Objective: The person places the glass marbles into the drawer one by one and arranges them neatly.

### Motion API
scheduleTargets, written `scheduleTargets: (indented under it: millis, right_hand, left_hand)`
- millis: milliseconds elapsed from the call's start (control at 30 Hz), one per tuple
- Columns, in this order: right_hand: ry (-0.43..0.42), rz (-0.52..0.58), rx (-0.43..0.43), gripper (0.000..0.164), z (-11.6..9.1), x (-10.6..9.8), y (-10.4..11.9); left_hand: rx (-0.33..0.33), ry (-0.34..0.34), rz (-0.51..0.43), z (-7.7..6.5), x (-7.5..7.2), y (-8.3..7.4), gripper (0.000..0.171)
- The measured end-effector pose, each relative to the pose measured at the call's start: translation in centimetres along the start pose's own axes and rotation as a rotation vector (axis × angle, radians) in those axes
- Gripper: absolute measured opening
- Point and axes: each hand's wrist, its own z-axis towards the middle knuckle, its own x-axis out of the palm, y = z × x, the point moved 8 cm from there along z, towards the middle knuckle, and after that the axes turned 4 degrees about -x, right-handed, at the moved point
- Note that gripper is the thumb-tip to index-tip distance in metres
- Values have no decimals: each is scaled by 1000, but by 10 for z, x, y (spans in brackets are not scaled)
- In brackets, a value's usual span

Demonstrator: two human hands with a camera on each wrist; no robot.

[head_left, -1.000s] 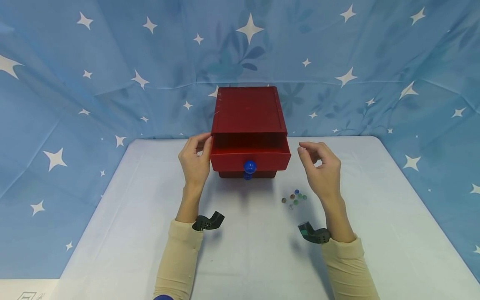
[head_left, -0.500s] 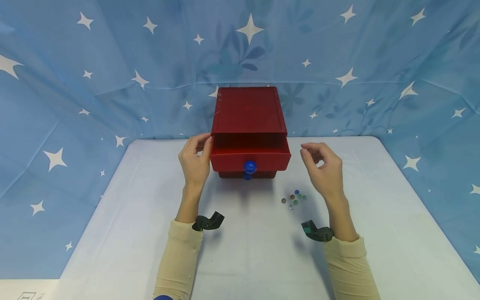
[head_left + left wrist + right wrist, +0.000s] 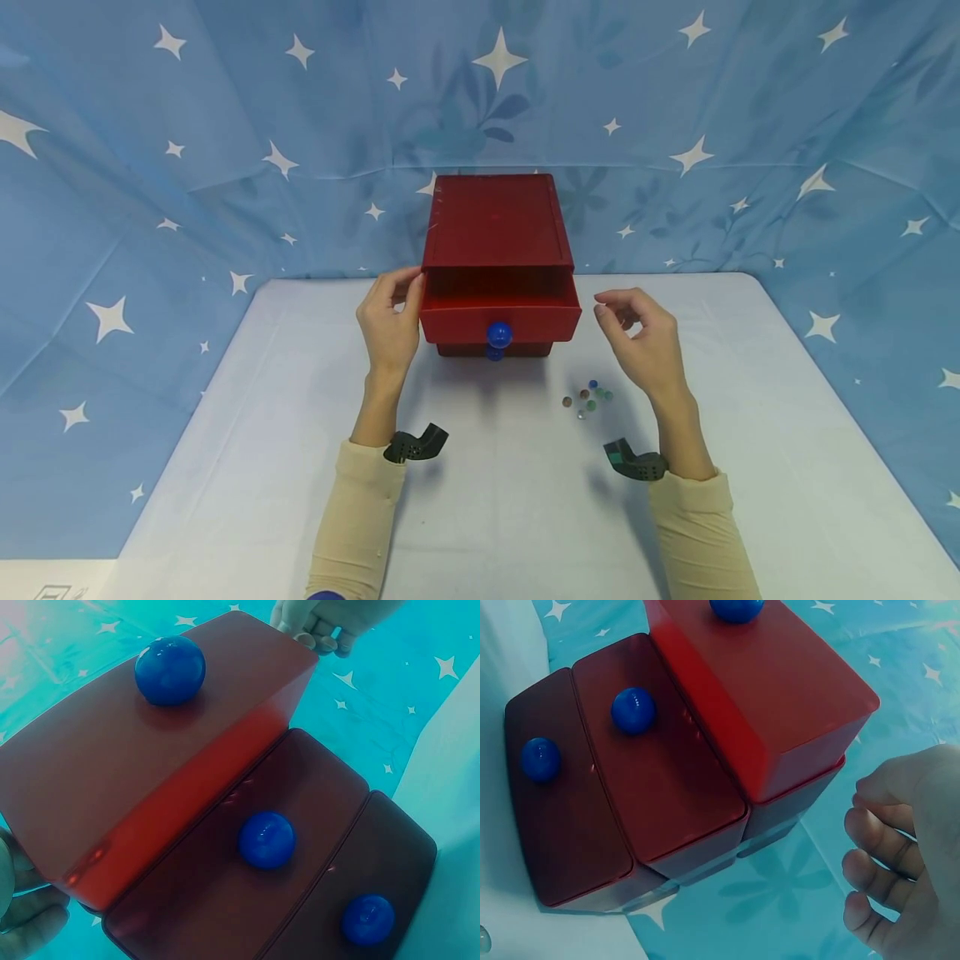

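Note:
A small red drawer cabinet (image 3: 495,218) stands at the back of the table with its top drawer (image 3: 461,325) pulled out. The drawer front has a round blue knob (image 3: 499,334); two lower drawers with the same knobs are closed in the left wrist view. My left hand (image 3: 390,325) is at the cabinet's left side, its fingertips against the side near the drawer. To the right, my right hand (image 3: 648,346) hovers apart from the cabinet with fingers loosely bent and nothing in them. Several small glass marbles (image 3: 591,406) lie on the table, left of the right wrist.
White cloth covers the table (image 3: 495,517). Behind it hangs a blue curtain (image 3: 337,117) with white stars, close to the cabinet's back. Each wrist wears a black camera mount (image 3: 416,444). A blue round thing (image 3: 326,595) shows at the left sleeve.
My right hand shifts slightly right, then drifts slightly back left, still holding nothing. The left hand, cabinet, drawer and marbles stay as they were.

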Motion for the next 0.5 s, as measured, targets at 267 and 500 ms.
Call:
scheduleTargets:
  millis: [267, 500]
  right_hand:
    - [52, 4, 10, 16, -2, 6, -10]
    - [74, -4, 32, 15, -5, 10, -17]
  left_hand:
    - [7, 6, 10, -1, 0, 1, 18]
    - [8, 10, 13, -1, 0, 0, 19]
